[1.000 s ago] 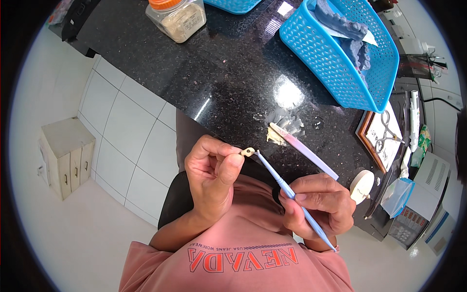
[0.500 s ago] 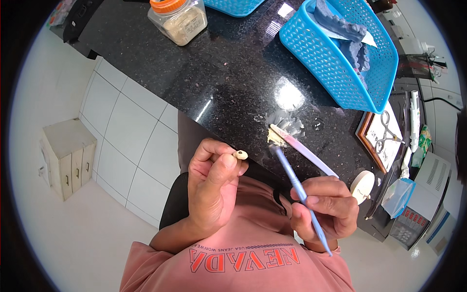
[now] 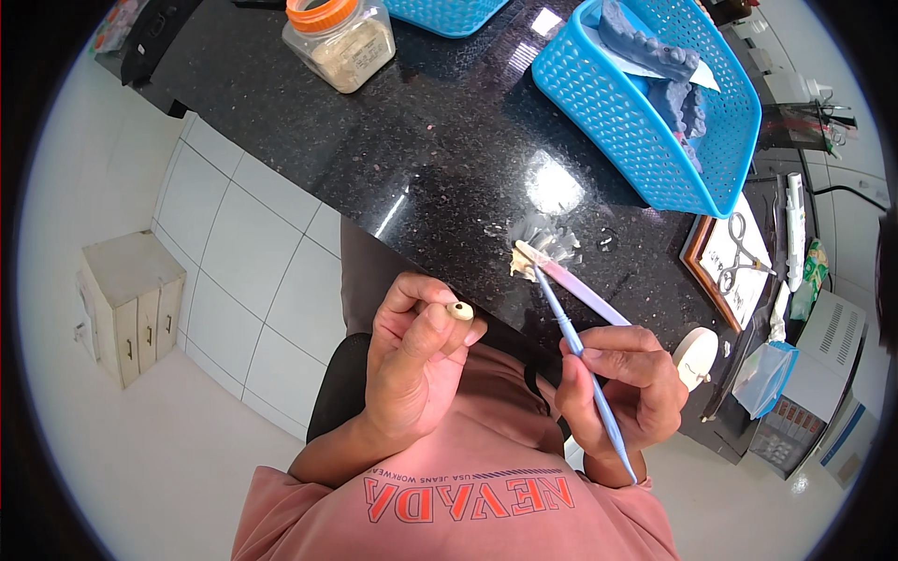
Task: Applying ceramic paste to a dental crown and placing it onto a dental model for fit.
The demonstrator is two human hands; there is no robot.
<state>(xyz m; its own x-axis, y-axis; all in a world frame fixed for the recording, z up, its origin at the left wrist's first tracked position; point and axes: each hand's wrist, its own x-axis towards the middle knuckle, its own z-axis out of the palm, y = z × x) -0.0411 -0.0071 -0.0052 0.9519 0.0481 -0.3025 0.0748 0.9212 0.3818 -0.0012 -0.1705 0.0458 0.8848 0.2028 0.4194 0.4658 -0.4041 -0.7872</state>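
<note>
Between the thumb and fingertips of my left hand (image 3: 412, 360) is a small cream oval piece (image 3: 459, 310) with a dark spot on its face. My right hand (image 3: 622, 388) grips a slim blue double-ended tool (image 3: 571, 332) like a pen. Its far tip is at a dab of cream paste (image 3: 521, 266) on the dark counter; whether it touches the paste I cannot tell. A lilac spatula (image 3: 587, 292) lies beside it, its pale end against the paste. Around the paste is a whitish smear (image 3: 552, 234).
A blue perforated basket (image 3: 608, 131) holding grey-blue dental impressions (image 3: 645, 47) stands at the far right. An orange-rimmed jar of beige powder (image 3: 348, 51) is at the far left. Scissors-like forceps (image 3: 739, 257) lie on a wood-edged board, near a round white disc (image 3: 694, 353).
My left hand has shifted slightly right and down, turning the cream piece's spotted face toward view. The blue tool has turned slightly, its far tip now thinner and closer to the paste.
</note>
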